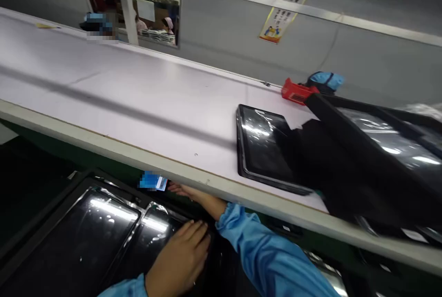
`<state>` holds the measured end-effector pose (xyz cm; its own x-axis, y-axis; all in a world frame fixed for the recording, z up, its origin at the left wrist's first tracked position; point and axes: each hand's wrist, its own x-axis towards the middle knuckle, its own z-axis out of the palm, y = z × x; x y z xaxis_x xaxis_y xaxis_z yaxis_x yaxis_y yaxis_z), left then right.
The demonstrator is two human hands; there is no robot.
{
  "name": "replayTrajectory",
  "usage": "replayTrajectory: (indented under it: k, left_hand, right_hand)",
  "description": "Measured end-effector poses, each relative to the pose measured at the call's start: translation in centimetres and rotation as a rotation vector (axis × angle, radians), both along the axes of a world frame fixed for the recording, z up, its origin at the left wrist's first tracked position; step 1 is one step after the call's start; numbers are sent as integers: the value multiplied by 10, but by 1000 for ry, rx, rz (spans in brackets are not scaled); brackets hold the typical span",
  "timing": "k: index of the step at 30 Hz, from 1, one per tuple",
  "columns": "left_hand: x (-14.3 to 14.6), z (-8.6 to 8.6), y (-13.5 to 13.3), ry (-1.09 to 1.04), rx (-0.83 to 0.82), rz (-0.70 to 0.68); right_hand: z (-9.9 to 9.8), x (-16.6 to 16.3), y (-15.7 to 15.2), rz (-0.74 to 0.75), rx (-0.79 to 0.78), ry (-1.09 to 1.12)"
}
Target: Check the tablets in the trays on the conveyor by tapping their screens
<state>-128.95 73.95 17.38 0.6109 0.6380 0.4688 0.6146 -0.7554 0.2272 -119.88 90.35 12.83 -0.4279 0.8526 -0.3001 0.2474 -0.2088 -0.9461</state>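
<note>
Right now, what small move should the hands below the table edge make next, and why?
Probably lift the nearer glossy panel out: the left hand lies flat on its edge, and the right hand already reaches beside it under the table.

A left hand (179, 260) lies flat on glossy black trays (103, 228) at lower left; the right hand (183, 190) reaches under the white worktop (120, 99), which carries a black panel (262, 147) at centre right.
</note>
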Motion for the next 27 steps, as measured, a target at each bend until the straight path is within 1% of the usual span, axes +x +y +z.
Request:
replayTrajectory:
  k: [2,3,4,5,6,7,8,9,11,13,15,16,18,20,22,23,24,25,27]
  left_hand:
    - [-5,3,-4,60,-64,-3]
    - [-6,2,-6,86,-86,-8]
    - [-7,0,-7,108,-105,-12]
    - [-8,-3,-7,124,-122,-17]
    - [-9,-6,-7,133,-135,-19]
    - [-11,-9,-6,139,-142,-23]
    - [-13,-13,-6,143,-140,-29]
    - [-16,-16,-5,148,-133,-33]
    - [-23,-24,-3,156,-99,-36]
    - [-25,-31,-3,153,-48,-13]
    - [-15,-35,-5,113,-4,38]
    - [-2,-35,-8,97,-3,49]
    - [40,-30,-19,109,-57,18]
    - [100,-23,-33,202,-159,-89]
    - [166,-24,-44,319,-258,-206]
    - [197,-29,-48,362,-289,-225]
    - [225,-37,-50,385,-300,-211]
    - [247,-47,-50,379,-313,-168]
    - [276,-70,-49,329,-339,-67]
  right_hand:
    - [23,48,-18,-3,-25,-32]
    - [35,78,-31,-50,21,-72]
    - [46,111,-48,-119,96,-136]
    - [55,146,-68,-217,247,-239]
    - [60,182,-92,-306,396,-369]
    - [60,217,-118,-373,512,-509]
    - [56,250,-146,-434,574,-635]
    - [47,280,-176,-519,592,-732]
    - [17,329,-237,-675,552,-849]
    - [-19,362,-297,-822,530,-939]
    - [-50,379,-347,-900,532,-1015]
    - [-61,383,-366,-923,533,-1035]
    - [-73,387,-391,-923,521,-1032]
    - [-75,388,-396,-904,486,-985]
    - [-71,391,-388,-910,451,-920]
    - [-69,393,-381,-923,438,-885]
    - [-67,396,-374,-939,429,-849]
    - [-66,398,-368,-956,423,-812]
    - [-65,403,-358,-981,416,-736]
